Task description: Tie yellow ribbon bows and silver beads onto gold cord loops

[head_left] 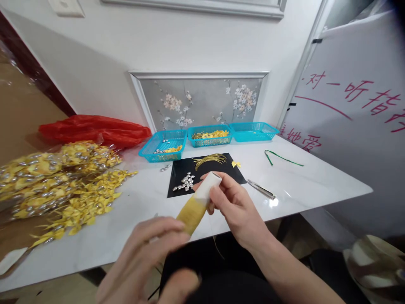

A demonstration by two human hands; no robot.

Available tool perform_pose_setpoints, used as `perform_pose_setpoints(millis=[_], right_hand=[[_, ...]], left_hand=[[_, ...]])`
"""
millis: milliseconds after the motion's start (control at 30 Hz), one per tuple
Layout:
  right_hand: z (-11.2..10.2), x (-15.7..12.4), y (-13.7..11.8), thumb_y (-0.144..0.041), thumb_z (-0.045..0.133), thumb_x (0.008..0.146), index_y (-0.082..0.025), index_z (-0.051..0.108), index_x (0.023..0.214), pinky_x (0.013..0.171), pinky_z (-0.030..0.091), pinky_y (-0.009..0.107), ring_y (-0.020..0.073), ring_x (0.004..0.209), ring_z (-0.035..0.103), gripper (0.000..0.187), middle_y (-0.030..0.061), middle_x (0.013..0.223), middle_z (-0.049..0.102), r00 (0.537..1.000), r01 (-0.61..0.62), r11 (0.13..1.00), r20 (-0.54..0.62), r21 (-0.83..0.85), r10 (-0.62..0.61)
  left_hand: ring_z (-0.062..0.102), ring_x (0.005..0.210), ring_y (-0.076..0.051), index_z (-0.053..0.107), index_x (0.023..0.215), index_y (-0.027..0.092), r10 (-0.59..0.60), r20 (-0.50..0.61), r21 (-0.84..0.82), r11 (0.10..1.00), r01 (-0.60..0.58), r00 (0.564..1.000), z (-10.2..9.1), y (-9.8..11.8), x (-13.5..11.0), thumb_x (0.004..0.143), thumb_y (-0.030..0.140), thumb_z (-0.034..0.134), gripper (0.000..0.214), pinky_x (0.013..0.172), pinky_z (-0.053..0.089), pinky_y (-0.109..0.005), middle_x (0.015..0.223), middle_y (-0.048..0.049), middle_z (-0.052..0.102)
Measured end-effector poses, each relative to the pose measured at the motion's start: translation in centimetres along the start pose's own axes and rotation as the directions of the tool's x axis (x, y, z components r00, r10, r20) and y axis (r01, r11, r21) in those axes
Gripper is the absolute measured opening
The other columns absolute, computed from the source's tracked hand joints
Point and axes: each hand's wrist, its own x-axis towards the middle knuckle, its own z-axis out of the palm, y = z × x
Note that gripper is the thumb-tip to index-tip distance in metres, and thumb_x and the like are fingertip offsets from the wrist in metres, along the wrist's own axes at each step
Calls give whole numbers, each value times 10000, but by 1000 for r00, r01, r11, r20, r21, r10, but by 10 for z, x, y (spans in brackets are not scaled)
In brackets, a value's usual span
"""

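Note:
Over the near table edge both my hands hold a glue stick (198,204) with a yellow body and a white cap. My left hand (148,253) wraps the yellow lower part. The fingers of my right hand (236,207) pinch the white cap end. Beyond them a black mat (236,174) lies on the white table (310,185). On the mat are several silver beads (186,181), a bundle of thin gold wires (210,159) and a small yellow bow (236,164).
A big heap of yellow bows with silver beads (60,181) covers the table's left, with a red plastic bag (95,128) behind. Three turquoise baskets (253,131) line the wall. Metal tweezers (261,189) and a green ribbon (281,158) lie to the right. A whiteboard (348,118) stands right.

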Motion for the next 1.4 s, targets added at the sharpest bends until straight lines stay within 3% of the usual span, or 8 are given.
perform_pose_setpoints(millis=[100, 267, 400, 567, 733, 900, 1100, 1400], right_hand=[[3, 0, 0, -387, 659, 939, -205, 635, 1092, 625, 466, 239, 109, 705, 562, 239, 48, 999, 719, 999, -12, 998, 31, -57, 14], [-4, 2, 2, -330, 644, 927, -221, 635, 1196, 691, 480, 263, 145, 854, 615, 290, 52, 1098, 706, 999, -12, 963, 33, -270, 22], [-14, -4, 7, -354, 617, 937, -198, 636, 1165, 603, 485, 227, 161, 899, 636, 277, 79, 1121, 689, 983, -150, 904, 35, -401, 179], [-12, -19, 20, -374, 669, 897, -186, 587, 939, 398, 357, 172, 82, 482, 551, 209, -12, 743, 649, 837, -423, 842, 211, -334, 505], [-11, -19, 24, -529, 676, 877, -173, 550, 702, 483, 251, 205, 59, 481, 336, 416, -76, 513, 433, 889, -367, 895, 189, -253, 418], [-21, -18, 28, -610, 661, 871, -174, 567, 711, 478, 135, 244, 72, 483, 212, 474, -97, 485, 320, 907, -374, 912, 138, -170, 397], [-37, -17, 36, -548, 755, 815, -179, 537, 691, 472, 97, 242, 59, 466, 124, 447, -119, 472, 250, 914, -405, 914, 55, 34, 403], [-131, 5, 2, -313, 747, 831, -212, 547, 781, 393, 222, 173, 81, 443, 102, 230, -129, 509, 142, 934, -91, 961, -313, 260, 174]], left_hand=[[665, 1085, -300, 675, 1188, 342, -321, -6, -15, 947, 321, 947, 10, -2, 11, 819, 400, 744, 379, 957, 531, -419, 1213, -40, 717], [664, 1164, -276, 677, 1222, 302, -639, 188, -403, 643, 652, 746, 28, -5, 16, 817, 547, 734, 476, 977, 530, -318, 1232, -36, 746], [689, 1086, -253, 684, 1234, 281, -698, 279, -607, 404, 684, 660, 26, -8, 18, 739, 496, 835, 560, 880, 571, -256, 1205, -50, 753], [710, 877, -231, 774, 1045, 223, -776, 242, -724, 255, 641, 582, 27, -4, 24, 579, 447, 945, 545, 715, 604, -249, 959, -56, 789], [709, 770, -208, 791, 1018, 141, -831, 279, -792, 84, 605, 481, 25, 0, 24, 774, 290, 825, 288, 647, 612, -262, 867, -94, 785], [623, 624, -145, 721, 1092, 85, -744, 399, -896, -193, 399, 536, 16, -4, 25, 938, 160, 592, 214, 486, 568, -282, 1131, -160, 731], [570, 519, -98, 527, 1313, 90, -681, 466, -880, -425, 214, 565, 13, -17, 21, 1054, 309, 399, 364, 422, 526, -210, 985, -163, 700], [602, 536, -85, 525, 1274, 47, -749, 438, -897, -402, 185, 497, 6, -39, 28, 1031, 129, 376, 296, 437, 549, -173, 854, -84, 608]])
